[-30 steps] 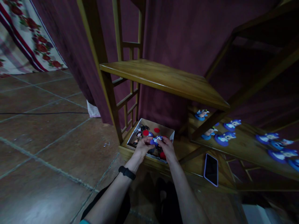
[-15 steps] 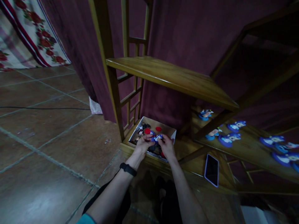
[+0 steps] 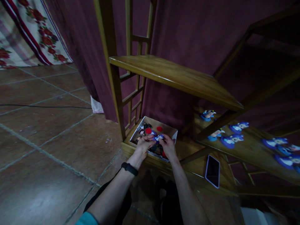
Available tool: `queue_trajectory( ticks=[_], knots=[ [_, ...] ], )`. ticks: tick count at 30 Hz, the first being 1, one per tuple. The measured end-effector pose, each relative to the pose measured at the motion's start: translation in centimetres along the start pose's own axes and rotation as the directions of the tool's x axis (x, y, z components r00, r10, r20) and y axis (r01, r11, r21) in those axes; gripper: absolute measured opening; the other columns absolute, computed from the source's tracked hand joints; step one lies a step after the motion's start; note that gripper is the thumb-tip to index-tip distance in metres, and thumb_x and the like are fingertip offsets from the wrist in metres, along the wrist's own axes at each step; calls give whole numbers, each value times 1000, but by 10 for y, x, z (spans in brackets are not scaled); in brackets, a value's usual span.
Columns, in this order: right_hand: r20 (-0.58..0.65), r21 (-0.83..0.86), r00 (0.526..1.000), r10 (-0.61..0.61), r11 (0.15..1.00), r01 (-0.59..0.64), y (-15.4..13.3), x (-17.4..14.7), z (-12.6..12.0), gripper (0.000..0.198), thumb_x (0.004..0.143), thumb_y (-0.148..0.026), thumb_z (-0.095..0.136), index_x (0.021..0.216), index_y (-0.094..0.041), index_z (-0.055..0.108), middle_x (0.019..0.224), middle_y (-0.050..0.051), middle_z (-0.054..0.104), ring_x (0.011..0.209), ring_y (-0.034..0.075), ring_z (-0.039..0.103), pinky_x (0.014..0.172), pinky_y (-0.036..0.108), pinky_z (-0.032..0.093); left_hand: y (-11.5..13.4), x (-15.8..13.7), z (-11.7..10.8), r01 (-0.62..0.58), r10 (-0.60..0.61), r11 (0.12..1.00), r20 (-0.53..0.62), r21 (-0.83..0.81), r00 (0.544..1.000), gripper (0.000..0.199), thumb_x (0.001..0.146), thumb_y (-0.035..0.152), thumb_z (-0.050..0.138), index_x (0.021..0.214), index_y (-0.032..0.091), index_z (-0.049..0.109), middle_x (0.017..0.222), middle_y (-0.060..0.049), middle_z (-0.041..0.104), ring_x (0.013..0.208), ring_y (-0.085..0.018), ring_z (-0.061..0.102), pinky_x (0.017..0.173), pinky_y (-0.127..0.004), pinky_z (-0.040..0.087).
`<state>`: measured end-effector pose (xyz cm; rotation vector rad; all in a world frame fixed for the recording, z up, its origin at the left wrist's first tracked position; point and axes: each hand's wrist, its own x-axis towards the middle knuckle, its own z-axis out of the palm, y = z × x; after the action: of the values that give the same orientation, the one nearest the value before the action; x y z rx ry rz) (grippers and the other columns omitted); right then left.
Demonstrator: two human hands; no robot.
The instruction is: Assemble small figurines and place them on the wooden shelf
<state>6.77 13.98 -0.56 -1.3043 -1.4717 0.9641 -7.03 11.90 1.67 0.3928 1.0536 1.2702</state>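
Observation:
A small blue-and-white figurine (image 3: 159, 137) is held between my two hands, above an open cardboard box (image 3: 172, 130). My left hand (image 3: 144, 145) pinches it from the left, and my right hand (image 3: 168, 145) grips its right side. Inside the box lie several dark figurines (image 3: 145, 125), a red disc (image 3: 159, 128) and another red disc (image 3: 148, 131) nearer my left fingers. The front part of the box is partly hidden behind my hands.
The box stands on the low board of a wooden shelf unit (image 3: 114, 93). A phone (image 3: 212, 171) lies to the right on that board. Several figurines on blue bases, one of them (image 3: 232, 140), stand on the right-hand shelf. An upper shelf board (image 3: 173, 75) overhangs the box.
The view has shifted slightly. Both hands keep the figurine in nearly the same place over the box.

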Motion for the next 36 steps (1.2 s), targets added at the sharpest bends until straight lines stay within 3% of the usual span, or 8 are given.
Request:
queue_trajectory(
  ticks=[7, 15, 36],
  knots=[
    [21, 43, 999, 28, 999, -29, 2, 1, 0, 28, 72, -31, 56, 98, -21, 60, 91, 3, 68, 77, 17, 63, 69, 31, 52, 0, 0, -1, 77, -77, 996, 4, -52, 997, 30, 53, -1, 73, 80, 11, 64, 68, -3, 67, 56, -10, 62, 57, -20, 50],
    [3, -33, 1000, 6, 999, -6, -1, 0, -2, 27, 73, -30, 56, 98, -22, 61, 87, 3, 68, 78, 18, 63, 71, 31, 51, -2, 1, -3, 152, -150, 978, 23, -140, 988, 18, 62, -3, 66, 75, 10, 65, 67, -5, 68, 61, -12, 65, 63, -22, 54],
    [2, -106, 1000, -7, 994, 7, -6, -4, 7, 25, 73, -27, 56, 97, -21, 61, 94, 4, 67, 85, 18, 62, 80, 31, 47, -9, 2, -6, 163, -185, 949, -57, -271, 981, 13, 65, -4, 64, 68, 9, 64, 65, -6, 66, 63, -12, 64, 69, -24, 55]
  ],
)
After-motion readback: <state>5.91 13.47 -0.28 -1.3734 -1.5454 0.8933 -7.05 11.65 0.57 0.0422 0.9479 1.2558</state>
